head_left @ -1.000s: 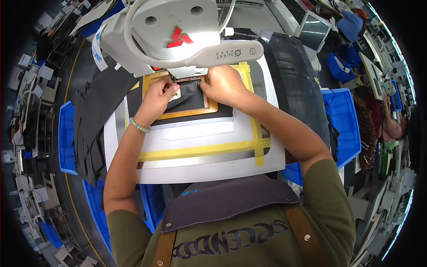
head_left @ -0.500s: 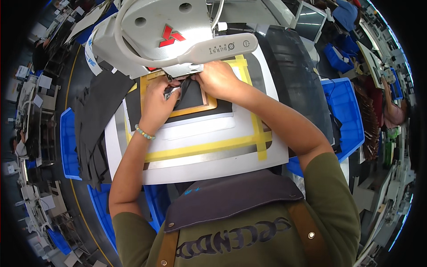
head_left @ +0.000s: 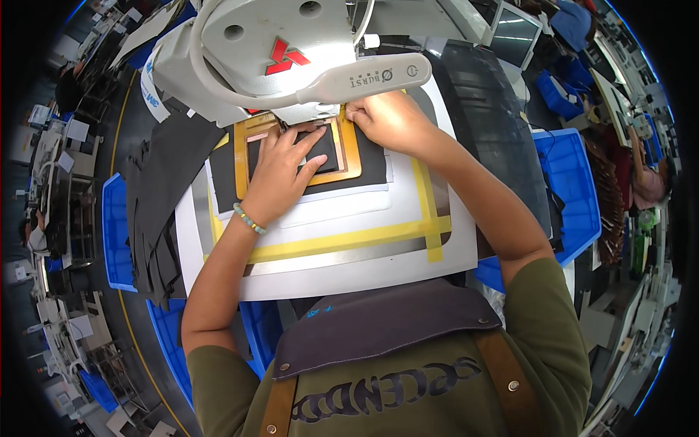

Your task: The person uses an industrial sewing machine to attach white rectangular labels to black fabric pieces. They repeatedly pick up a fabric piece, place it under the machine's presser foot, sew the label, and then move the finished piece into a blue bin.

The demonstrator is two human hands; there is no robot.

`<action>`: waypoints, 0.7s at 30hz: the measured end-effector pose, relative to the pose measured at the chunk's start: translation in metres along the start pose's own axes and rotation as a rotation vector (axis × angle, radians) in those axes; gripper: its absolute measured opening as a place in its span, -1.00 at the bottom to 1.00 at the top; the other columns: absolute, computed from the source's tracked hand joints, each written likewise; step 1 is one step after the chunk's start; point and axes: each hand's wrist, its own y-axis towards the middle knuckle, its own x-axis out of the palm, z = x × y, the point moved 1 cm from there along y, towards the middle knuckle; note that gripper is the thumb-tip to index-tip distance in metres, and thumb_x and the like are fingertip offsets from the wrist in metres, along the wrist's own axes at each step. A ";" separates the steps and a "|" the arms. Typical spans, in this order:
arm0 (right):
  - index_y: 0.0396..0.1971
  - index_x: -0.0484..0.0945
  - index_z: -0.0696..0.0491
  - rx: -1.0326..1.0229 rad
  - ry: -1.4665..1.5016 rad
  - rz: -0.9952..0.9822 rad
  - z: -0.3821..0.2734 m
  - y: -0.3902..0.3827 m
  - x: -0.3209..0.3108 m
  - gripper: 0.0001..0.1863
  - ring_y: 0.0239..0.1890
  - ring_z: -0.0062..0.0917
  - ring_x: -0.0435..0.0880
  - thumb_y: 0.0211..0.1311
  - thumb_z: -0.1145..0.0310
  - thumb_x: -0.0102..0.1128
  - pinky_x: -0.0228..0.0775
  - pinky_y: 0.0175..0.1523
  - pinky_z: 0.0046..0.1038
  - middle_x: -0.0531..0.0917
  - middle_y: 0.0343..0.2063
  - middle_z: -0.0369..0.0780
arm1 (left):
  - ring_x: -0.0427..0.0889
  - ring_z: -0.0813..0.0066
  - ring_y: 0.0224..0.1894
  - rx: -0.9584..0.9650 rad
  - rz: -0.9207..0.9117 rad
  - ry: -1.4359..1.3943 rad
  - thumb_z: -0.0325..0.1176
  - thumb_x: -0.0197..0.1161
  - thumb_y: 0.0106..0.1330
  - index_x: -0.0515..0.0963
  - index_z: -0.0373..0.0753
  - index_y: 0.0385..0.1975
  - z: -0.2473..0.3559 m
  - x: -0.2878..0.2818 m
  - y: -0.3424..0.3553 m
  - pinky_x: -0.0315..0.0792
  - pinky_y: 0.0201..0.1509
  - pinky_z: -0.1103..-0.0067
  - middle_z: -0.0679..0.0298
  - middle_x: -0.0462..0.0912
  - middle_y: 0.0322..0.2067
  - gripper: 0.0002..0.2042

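My left hand [head_left: 282, 169] lies with fingers spread over the dark fabric [head_left: 326, 151] inside a yellow rectangular frame [head_left: 352, 162], under the head of a pale machine [head_left: 218, 76]. My right hand [head_left: 393, 125] is at the frame's upper right, fingers curled and pressed together; what is between them, if anything, I cannot make out. The frame rests on a black sheet [head_left: 373, 171] over a white board [head_left: 364, 269] marked out with yellow tape [head_left: 328, 242].
A stack of dark cut pieces [head_left: 156, 189] lies at the left, beside a blue bin [head_left: 116, 233]. Another blue bin [head_left: 571, 204] is at the right. A monitor [head_left: 513, 36], co-workers [head_left: 571, 22] and more workstations line the surroundings.
My left hand has gone from pinching folded fabric to lying spread over it, flattened within the frame. My right hand has shifted right, toward the frame's upper corner.
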 end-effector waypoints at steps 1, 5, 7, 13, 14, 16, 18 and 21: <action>-0.34 0.73 0.13 -0.012 0.022 0.018 0.002 -0.003 -0.001 -0.80 -0.21 -0.13 0.71 0.29 0.38 0.16 0.56 -0.06 -0.15 0.74 -0.30 -0.05 | 0.30 0.02 0.29 0.010 0.012 0.018 -0.16 0.23 0.43 0.55 -0.24 0.23 0.000 0.002 0.000 0.16 0.44 0.22 0.13 0.50 0.17 -0.55; -0.27 0.76 0.10 -0.061 0.100 0.075 0.009 -0.012 0.003 -0.80 -0.12 -0.20 0.70 0.30 0.38 0.17 0.54 -0.01 -0.20 0.72 -0.23 -0.11 | 0.29 0.04 0.31 0.023 -0.009 0.055 -0.24 0.24 0.41 0.52 -0.22 0.26 0.003 0.002 0.002 0.15 0.44 0.24 0.15 0.45 0.19 -0.55; -0.26 0.76 0.09 -0.120 0.118 0.089 0.008 -0.012 0.011 -0.80 -0.10 -0.22 0.69 0.30 0.37 0.18 0.54 0.01 -0.22 0.70 -0.23 -0.14 | 0.30 0.04 0.30 0.038 -0.001 0.085 -0.25 0.25 0.40 0.52 -0.23 0.26 0.002 0.001 0.001 0.17 0.43 0.24 0.14 0.44 0.19 -0.55; -0.28 0.77 0.06 -0.246 0.048 0.126 -0.004 -0.014 0.021 -0.82 -0.10 -0.26 0.66 0.31 0.36 0.21 0.54 0.03 -0.25 0.64 -0.25 -0.16 | 0.34 0.04 0.27 0.056 0.009 0.136 -0.25 0.28 0.37 0.53 -0.24 0.24 0.002 0.000 0.000 0.22 0.37 0.26 0.12 0.45 0.18 -0.55; -0.28 0.77 0.05 -0.266 0.044 0.142 -0.005 -0.014 0.022 -0.82 -0.10 -0.26 0.67 0.31 0.36 0.21 0.54 0.03 -0.25 0.64 -0.24 -0.16 | 0.35 0.05 0.26 0.064 0.018 0.134 -0.26 0.29 0.37 0.54 -0.24 0.22 0.003 0.000 0.000 0.24 0.36 0.26 0.12 0.47 0.17 -0.56; -0.27 0.77 0.04 -0.263 0.034 0.162 -0.005 -0.015 0.023 -0.82 -0.11 -0.26 0.67 0.30 0.36 0.22 0.55 0.03 -0.25 0.64 -0.24 -0.16 | 0.41 0.05 0.18 0.030 0.068 0.112 -0.28 0.33 0.33 0.57 -0.26 0.14 0.004 -0.002 0.001 0.28 0.31 0.27 0.12 0.52 0.12 -0.60; -0.25 0.78 0.03 -0.216 0.019 0.170 -0.004 -0.015 0.023 -0.82 -0.12 -0.26 0.68 0.29 0.36 0.23 0.55 0.01 -0.26 0.65 -0.23 -0.16 | 0.46 0.06 0.10 -0.026 0.114 0.088 -0.31 0.38 0.28 0.60 -0.26 0.05 0.006 -0.001 0.000 0.32 0.24 0.28 0.13 0.56 0.05 -0.64; -0.22 0.77 0.04 -0.097 0.121 0.121 0.000 -0.012 0.021 -0.81 -0.15 -0.26 0.69 0.26 0.36 0.25 0.56 -0.01 -0.27 0.67 -0.23 -0.17 | 0.52 0.06 -0.01 -0.120 0.192 0.076 -0.35 0.43 0.22 0.62 -0.26 -0.07 0.008 0.002 -0.003 0.39 0.12 0.28 0.14 0.61 -0.10 -0.70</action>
